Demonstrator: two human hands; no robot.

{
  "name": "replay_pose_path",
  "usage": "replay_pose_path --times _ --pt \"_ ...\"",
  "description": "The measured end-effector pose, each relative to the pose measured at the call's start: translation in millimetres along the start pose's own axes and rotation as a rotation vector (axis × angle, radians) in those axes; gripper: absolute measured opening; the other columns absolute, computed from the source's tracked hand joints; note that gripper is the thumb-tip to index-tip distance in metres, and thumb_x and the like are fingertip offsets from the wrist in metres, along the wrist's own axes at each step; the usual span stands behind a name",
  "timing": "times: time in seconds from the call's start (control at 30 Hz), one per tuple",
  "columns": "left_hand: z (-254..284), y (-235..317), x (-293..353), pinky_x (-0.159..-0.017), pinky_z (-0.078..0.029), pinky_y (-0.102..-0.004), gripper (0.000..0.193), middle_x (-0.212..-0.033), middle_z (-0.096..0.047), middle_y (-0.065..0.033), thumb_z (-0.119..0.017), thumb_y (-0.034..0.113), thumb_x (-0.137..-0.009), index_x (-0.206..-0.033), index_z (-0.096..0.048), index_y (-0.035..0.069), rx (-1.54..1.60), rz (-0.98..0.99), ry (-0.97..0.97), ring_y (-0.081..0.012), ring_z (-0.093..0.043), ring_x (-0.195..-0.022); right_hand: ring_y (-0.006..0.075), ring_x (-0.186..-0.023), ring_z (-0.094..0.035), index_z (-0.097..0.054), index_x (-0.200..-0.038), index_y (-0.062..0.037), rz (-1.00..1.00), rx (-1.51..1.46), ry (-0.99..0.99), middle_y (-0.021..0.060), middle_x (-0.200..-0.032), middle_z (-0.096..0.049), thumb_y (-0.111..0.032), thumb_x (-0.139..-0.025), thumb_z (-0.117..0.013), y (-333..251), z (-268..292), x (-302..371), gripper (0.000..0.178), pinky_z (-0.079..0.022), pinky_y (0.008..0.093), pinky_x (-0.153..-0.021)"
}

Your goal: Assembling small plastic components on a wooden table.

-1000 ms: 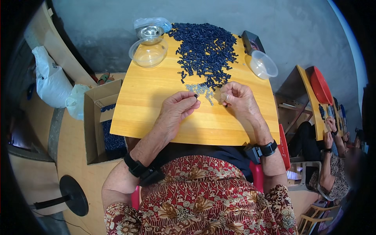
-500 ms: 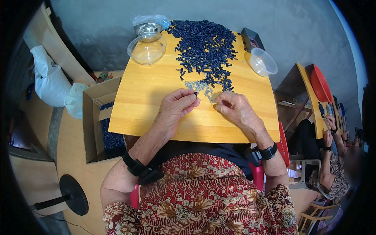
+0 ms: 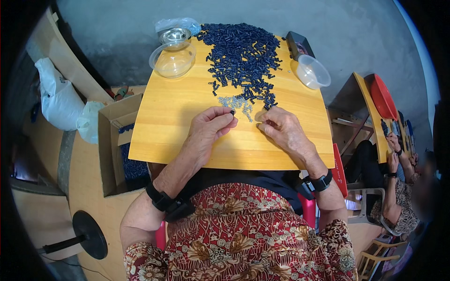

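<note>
Black part (image 3: 232, 112) — pinched in my left hand (image 3: 207, 125) over the surface (image 3: 173, 140).
Likely light, stiff — I'd hold its sides; whether my right hand (image 3: 284, 129) grips anything, I can't tell.

The left hand (image 3: 210, 128) mostly hides a black piece (image 3: 232, 112).
</note>
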State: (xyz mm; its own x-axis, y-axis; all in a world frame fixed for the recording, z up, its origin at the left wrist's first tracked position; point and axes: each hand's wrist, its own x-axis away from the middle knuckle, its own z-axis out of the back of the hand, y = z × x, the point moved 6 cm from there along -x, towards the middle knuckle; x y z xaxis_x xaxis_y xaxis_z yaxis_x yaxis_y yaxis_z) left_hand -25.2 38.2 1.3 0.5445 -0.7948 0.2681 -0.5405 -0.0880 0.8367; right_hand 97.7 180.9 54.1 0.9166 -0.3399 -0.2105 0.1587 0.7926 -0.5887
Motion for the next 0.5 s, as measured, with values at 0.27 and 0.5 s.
replay_pose_path --times 0.27,0.5 --pt "-1 -2 0 -0.08 -0.05 -0.023 0.017 -0.095 -0.065 -0.0044 -0.063 0.012 -0.088 -0.103 -0.061 0.005 -0.016 -0.013 -0.029 -0.0123 -0.064 -0.089 0.0296 -0.075 -0.058 -0.057 -0.075 -0.0043 0.272 0.264 0.05 0.011 -0.075 -0.057 -0.004 -0.075 -0.062 -10 -12 -2 0.004 -0.048 0.0396 -0.066" --pt "-6 -5 0 -0.077 -0.05 -0.0211 0.018 -0.093 -0.066 -0.0044 -0.065 0.013 -0.087 -0.103 -0.061 0.004 -0.063 -0.025 -0.053 -0.0117 -0.064 -0.087 0.0303 -0.075 -0.058 -0.057 -0.075 -0.004 0.303 0.203 0.059 0.0114 -0.075 -0.058 -0.003 -0.074 -0.061 -12 -10 -3 0.004 -0.048 0.0392 -0.066"
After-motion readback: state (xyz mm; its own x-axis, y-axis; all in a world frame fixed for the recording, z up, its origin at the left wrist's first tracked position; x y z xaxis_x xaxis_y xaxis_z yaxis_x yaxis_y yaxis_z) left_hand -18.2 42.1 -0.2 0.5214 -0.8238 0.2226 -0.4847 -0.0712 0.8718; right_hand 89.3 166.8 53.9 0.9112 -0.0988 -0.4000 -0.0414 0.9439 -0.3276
